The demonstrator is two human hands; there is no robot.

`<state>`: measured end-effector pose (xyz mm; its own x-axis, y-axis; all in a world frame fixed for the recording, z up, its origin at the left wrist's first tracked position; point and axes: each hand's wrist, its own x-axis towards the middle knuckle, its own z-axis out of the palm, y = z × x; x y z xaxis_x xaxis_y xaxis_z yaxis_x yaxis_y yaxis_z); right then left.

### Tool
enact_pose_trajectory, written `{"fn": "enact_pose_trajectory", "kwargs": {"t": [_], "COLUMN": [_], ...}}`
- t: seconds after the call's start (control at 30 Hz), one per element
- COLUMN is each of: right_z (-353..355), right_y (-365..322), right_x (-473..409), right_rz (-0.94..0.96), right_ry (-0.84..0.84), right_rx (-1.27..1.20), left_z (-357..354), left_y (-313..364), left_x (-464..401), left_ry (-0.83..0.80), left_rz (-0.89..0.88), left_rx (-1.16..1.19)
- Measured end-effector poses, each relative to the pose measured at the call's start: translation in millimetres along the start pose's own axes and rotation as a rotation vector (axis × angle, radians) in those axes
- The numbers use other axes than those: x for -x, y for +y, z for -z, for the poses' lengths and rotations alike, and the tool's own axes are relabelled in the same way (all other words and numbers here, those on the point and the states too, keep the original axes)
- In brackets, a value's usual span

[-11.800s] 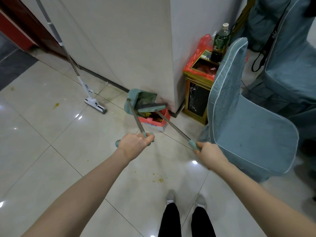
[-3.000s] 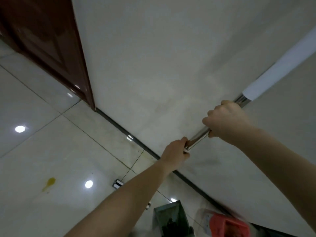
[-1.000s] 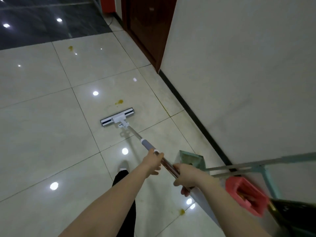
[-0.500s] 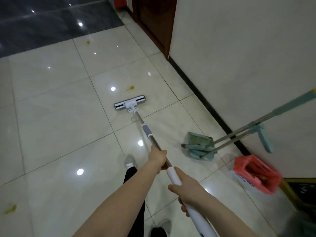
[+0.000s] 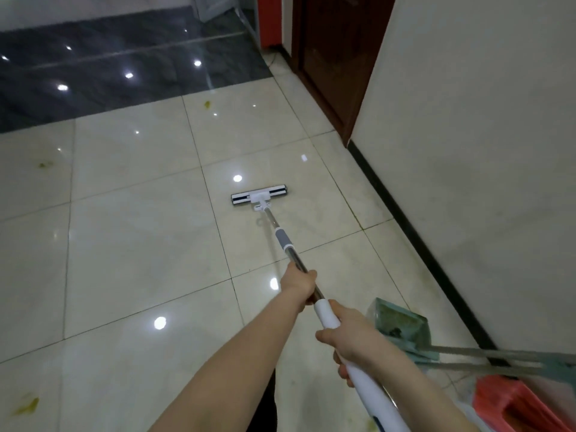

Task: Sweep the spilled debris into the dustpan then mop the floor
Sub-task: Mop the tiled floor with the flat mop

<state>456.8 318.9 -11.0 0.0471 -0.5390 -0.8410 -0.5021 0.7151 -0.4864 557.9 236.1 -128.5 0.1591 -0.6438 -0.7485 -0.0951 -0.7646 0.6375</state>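
Nearby, dustpan (image 5: 402, 328) beside mop (image 5: 258, 196); stains (image 5: 26, 406) scattered.

White mop (image 5: 258, 196), teal dustpan (image 5: 402, 325), cream floor (image 5: 140, 244) with yellow stains (image 5: 26, 406).

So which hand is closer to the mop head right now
Left. The left hand grips the metal shaft nearer the mop head; the right hand holds the white grip farther back.

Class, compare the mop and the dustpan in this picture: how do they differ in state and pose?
The mop is gripped by the left hand and right hand; the dustpan lies untouched near the wall. The mop's flat head rests on open tiles ahead; the dustpan sits beside the person, holding debris. Both have long handles.
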Motion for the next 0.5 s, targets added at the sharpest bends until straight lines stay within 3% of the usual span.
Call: {"fn": "enact_pose_trajectory", "kwargs": {"t": [0.3,0.5], "right_z": [28,42], "right_y": [-255,-403], "right_x": [-123,-204], "right_rz": [-0.011,0.014], "right_ry": [-0.011,-0.017], "right_rx": [0.098,0.173], "left_z": [103,165], "left_y": [191,301], "left_x": [-158,-247], "left_ry": [0.019,-0.073], "left_rz": [-0.009,0.037], "left_rx": [0.126,0.277]}}
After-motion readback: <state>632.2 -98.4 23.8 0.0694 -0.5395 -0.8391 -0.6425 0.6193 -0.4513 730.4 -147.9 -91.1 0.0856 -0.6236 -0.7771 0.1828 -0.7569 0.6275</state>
